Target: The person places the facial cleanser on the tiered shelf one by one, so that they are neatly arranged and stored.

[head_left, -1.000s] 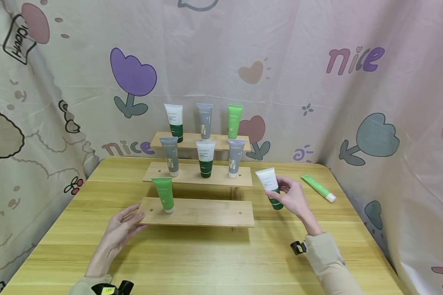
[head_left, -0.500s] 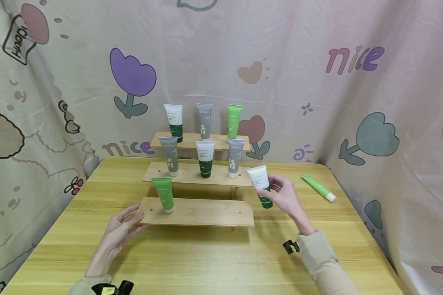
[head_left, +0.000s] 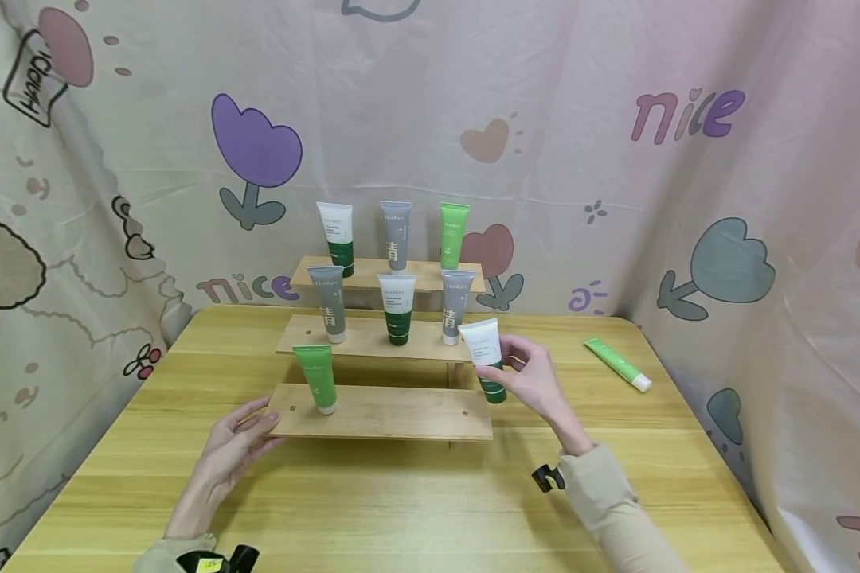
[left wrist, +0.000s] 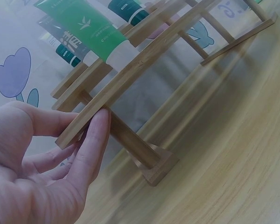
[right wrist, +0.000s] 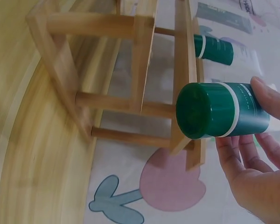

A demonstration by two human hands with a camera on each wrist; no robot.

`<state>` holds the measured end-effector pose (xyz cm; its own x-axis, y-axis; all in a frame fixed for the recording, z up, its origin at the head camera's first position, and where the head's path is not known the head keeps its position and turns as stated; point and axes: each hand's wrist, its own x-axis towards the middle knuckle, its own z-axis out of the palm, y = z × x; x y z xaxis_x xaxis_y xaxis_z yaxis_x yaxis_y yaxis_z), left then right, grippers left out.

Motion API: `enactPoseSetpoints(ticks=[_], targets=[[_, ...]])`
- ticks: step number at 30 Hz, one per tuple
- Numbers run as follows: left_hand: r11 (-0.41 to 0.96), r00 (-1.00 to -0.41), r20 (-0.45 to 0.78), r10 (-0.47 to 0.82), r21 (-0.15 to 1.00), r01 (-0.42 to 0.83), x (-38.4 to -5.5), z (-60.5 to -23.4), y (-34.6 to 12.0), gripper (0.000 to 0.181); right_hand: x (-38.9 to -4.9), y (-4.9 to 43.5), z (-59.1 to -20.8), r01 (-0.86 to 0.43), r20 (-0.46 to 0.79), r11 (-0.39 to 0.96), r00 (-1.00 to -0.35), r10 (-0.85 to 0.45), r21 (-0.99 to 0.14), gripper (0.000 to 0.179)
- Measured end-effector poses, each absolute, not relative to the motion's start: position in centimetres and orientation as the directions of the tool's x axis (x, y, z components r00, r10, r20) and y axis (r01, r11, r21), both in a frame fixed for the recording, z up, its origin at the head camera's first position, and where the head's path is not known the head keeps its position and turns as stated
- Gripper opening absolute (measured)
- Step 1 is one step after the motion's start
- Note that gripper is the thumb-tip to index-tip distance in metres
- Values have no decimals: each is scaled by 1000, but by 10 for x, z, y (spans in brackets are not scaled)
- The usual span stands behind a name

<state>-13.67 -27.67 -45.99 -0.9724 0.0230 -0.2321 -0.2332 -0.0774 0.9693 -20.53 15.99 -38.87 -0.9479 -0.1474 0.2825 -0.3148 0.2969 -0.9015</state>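
In the head view my right hand [head_left: 529, 378] pinches a white tube with a dark green cap [head_left: 483, 344] between thumb and fingers. The tube is tilted, cap down, at the right end of the bottom shelf [head_left: 408, 414]. Seen from the right wrist, the green cap [right wrist: 193, 111] points toward the wooden stand's side. My left hand [head_left: 235, 446] grips the left end of that bottom shelf; in the left wrist view its thumb and fingers lie on either side of the board [left wrist: 95, 112]. Close to it, a green tube [head_left: 318, 378] stands on the same shelf.
The middle shelf [head_left: 361, 334] bears two grey tubes and a white-and-green one [head_left: 397, 309]. On the top shelf [head_left: 373, 277] stand a white-and-green, a grey and a green tube [head_left: 454, 235]. Another green tube [head_left: 616, 364] lies on the table at right. A printed curtain hangs behind.
My right hand has carried the white-and-green tube leftward, from beside the stand to the bottom shelf's right end. The left hand has stayed on the shelf.
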Motion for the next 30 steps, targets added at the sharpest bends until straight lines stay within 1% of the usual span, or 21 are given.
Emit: enactPoseSetpoints(ticks=[7, 14, 25, 30], targets=[[-70, -971, -239, 21, 968, -240, -137, -460, -277, 75, -204, 146, -388, -336, 294, 256, -937, -192, -906, 45], [-67, -971, -238, 18, 969, -239, -137, -460, -277, 74, -204, 131, -389, -354, 307, 225, -926, -220, -908, 43], [-74, -971, -237, 29, 968, -238, -137, -461, -278, 75, -201, 108, -389, -337, 278, 255, -929, -243, -906, 42], [-73, -971, -238, 28, 968, -239, -137, -462, -278, 75, -200, 98, -389, -353, 285, 271, -923, -258, -895, 43]])
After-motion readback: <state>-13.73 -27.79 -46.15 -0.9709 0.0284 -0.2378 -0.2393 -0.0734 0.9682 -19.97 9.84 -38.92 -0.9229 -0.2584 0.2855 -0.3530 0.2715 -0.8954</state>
